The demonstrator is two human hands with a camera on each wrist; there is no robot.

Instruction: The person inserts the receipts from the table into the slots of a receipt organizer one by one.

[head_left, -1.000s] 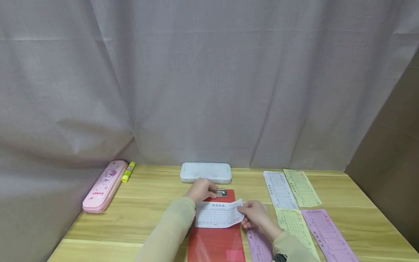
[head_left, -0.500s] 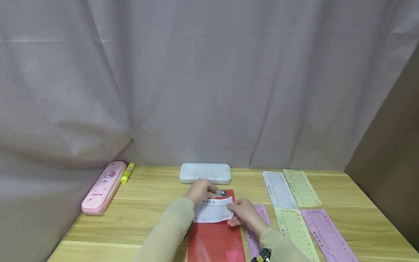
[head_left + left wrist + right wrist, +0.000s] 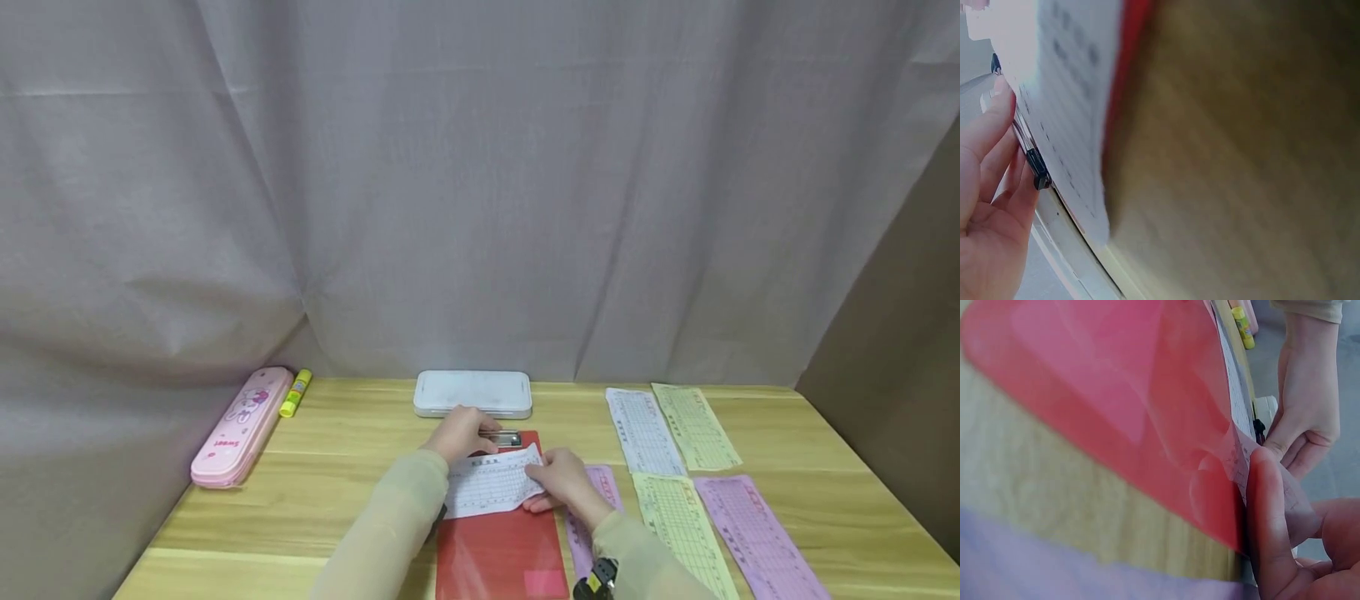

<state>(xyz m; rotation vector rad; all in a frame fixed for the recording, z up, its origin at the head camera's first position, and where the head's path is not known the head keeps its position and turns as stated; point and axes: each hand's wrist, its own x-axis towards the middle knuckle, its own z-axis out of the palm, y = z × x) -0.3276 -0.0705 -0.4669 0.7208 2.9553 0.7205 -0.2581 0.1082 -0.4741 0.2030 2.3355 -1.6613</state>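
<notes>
A red clipboard (image 3: pixel 498 550) lies on the table with its metal clip (image 3: pixel 511 438) at the far end. My left hand (image 3: pixel 461 435) grips that clip, its thumb on the lever and its fingers behind, as the left wrist view shows with the clip's black-tipped end (image 3: pixel 1039 170). Over the upper part of the board is a white printed slip (image 3: pixel 487 483), slightly bent and tilted up toward its right side. Its right edge is pinched between the thumb and fingers of my right hand (image 3: pixel 566 481). Whether the slip's far edge is beneath the clip cannot be told.
Right of the board lie a purple slip (image 3: pixel 602 485), a white slip (image 3: pixel 643 432), two yellow slips (image 3: pixel 697 427) and another purple slip (image 3: pixel 757 533). A white case (image 3: pixel 472 393) stands behind the clip. At left are a pink pencil case (image 3: pixel 242 429) and a yellow glue stick (image 3: pixel 296 393).
My right hand has moved left and slightly away from me, shifting the white slip closer to the clip; the slip now slants upward at the right. The left hand stays at the clip.
</notes>
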